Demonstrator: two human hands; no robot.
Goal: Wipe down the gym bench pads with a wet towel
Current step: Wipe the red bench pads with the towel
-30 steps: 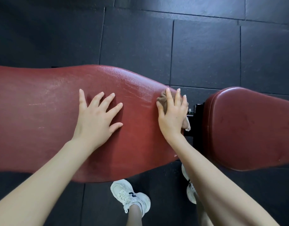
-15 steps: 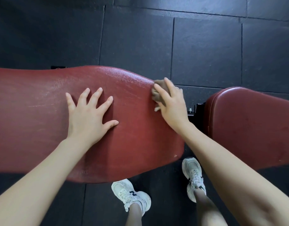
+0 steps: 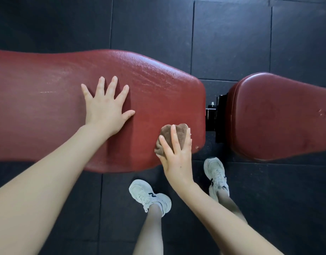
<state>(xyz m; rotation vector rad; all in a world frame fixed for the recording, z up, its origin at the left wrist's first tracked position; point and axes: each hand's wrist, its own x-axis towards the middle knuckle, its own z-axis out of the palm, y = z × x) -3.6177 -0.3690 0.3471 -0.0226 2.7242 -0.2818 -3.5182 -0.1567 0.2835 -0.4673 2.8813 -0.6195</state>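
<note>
A long red back pad [image 3: 48, 111] of the gym bench runs across the left and middle of the view, its skin scuffed and shiny. A second red seat pad [image 3: 280, 116] lies to the right across a narrow gap. My left hand [image 3: 107, 107] rests flat on the long pad with fingers spread. My right hand [image 3: 175, 153] presses a bunched brown towel [image 3: 178, 133] onto the near right corner of the long pad.
A black metal bracket with a bolt [image 3: 213, 111] shows in the gap between the pads. My two white sneakers [image 3: 149, 196] stand on the dark rubber floor tiles [image 3: 232, 43] just in front of the bench.
My right hand has slid the towel from the far right edge of the long pad down to its near right corner. My left hand stays planted on the pad.
</note>
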